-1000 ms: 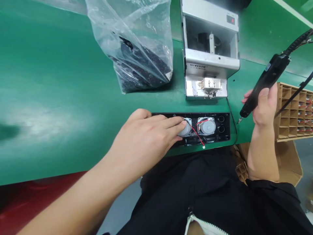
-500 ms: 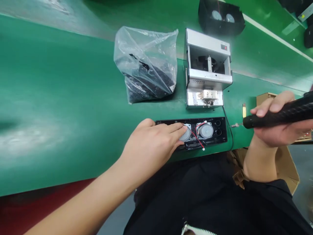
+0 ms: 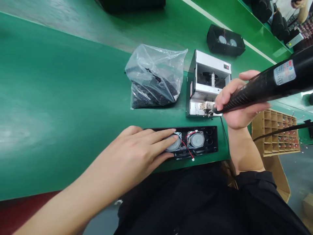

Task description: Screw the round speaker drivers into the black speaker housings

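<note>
My left hand (image 3: 137, 150) lies flat on a long black speaker panel (image 3: 210, 142) at the near edge of the green bench, fingers stretched out, fingertips on the left of two round silver speaker drivers (image 3: 196, 139). A red and black wire (image 3: 187, 150) runs from the drivers off the panel's front. My right hand (image 3: 238, 104) is wrapped round a black electric screwdriver (image 3: 266, 86), held nearly level, its tip at the outlet of the silver screw feeder (image 3: 207, 83) behind the panel.
A clear plastic bag of black parts (image 3: 156, 80) sits left of the feeder. A cardboard divider tray with wired parts (image 3: 280, 133) stands at the right. Another black speaker unit (image 3: 225, 40) lies further back on the green bench (image 3: 61, 98).
My right hand has swung the screwdriver up and left, from beside the panel's right end to the feeder's outlet. My left hand has stayed on the left driver. The camera has tilted up.
</note>
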Motion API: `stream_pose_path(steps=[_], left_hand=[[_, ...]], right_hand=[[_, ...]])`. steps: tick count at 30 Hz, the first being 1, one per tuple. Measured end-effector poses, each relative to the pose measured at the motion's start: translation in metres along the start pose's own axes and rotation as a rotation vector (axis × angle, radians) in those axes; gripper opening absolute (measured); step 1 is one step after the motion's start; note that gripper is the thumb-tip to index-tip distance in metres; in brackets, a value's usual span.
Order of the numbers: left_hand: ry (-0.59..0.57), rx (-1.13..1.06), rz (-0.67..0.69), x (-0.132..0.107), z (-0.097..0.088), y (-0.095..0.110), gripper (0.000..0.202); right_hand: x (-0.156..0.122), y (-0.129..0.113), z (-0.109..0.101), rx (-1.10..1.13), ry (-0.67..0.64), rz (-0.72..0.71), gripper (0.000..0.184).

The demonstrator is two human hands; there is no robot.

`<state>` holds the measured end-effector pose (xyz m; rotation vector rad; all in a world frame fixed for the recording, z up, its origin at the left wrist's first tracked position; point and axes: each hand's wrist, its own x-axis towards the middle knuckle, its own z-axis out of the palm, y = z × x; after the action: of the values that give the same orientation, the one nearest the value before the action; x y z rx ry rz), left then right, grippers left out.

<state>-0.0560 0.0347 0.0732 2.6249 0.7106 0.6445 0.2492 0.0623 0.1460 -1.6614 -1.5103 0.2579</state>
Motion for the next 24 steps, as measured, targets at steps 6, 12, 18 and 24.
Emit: stream_pose_path(steps=[6, 12, 18, 24], left_hand=[[0.101, 0.011, 0.010, 0.026, 0.014, 0.049, 0.019], [-0.093, 0.064, -0.102, 0.042, 0.040, 0.062, 0.035], [-0.158, 0.030, -0.138, 0.045, 0.041, 0.053, 0.029], [-0.185, -0.024, -0.159, 0.047, 0.041, 0.050, 0.037]], right_hand=[[-0.003, -0.002, -0.005, -0.096, -0.127, 0.017, 0.112], [-0.004, -0.021, -0.009, -0.158, -0.168, 0.015, 0.123], [-0.014, -0.020, -0.020, 0.005, 0.067, 0.123, 0.109], [-0.044, 0.002, -0.067, 0.057, 0.056, -0.148, 0.099]])
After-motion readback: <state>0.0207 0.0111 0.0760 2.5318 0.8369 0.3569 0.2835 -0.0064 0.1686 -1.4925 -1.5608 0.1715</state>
